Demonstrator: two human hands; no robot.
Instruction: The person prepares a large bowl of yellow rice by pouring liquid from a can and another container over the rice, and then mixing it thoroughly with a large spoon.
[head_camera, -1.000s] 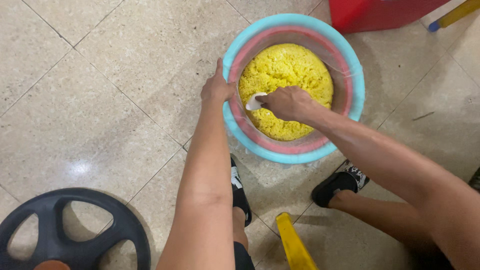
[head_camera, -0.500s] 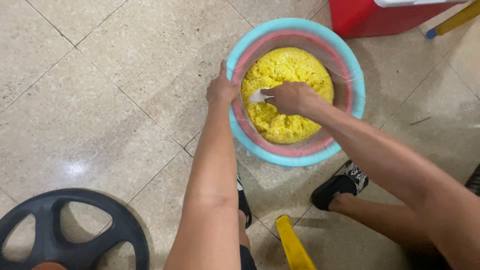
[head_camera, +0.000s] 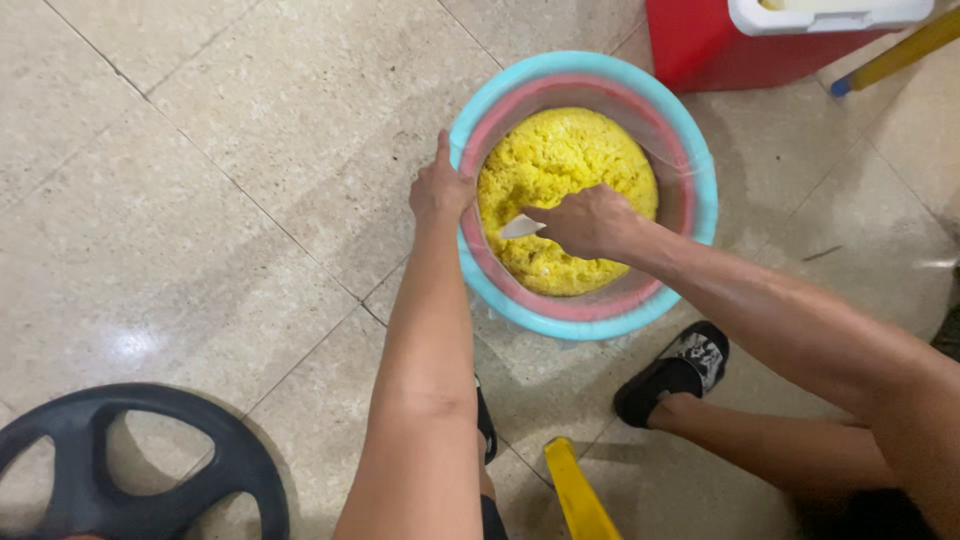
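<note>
My left hand (head_camera: 440, 190) grips the outer rim of the round basin (head_camera: 700, 170), fingers curled on its left edge. My right hand (head_camera: 590, 222) is closed around a white scoop (head_camera: 522, 227), its blade pressed into the yellow rice (head_camera: 565, 165) heaped inside the basin. The basin sits on the tiled floor (head_camera: 200, 200), a red cooler (head_camera: 720, 45) just beyond it.

Bright, even overhead light. Glare patch on the glossy floor tiles (head_camera: 130, 345) at 8 o'clock, smaller sheen at 3 o'clock. Soft shadows under arms and basin (head_camera: 585, 325). Focus sharp centrally; mild wide-angle stretch at edges.
</note>
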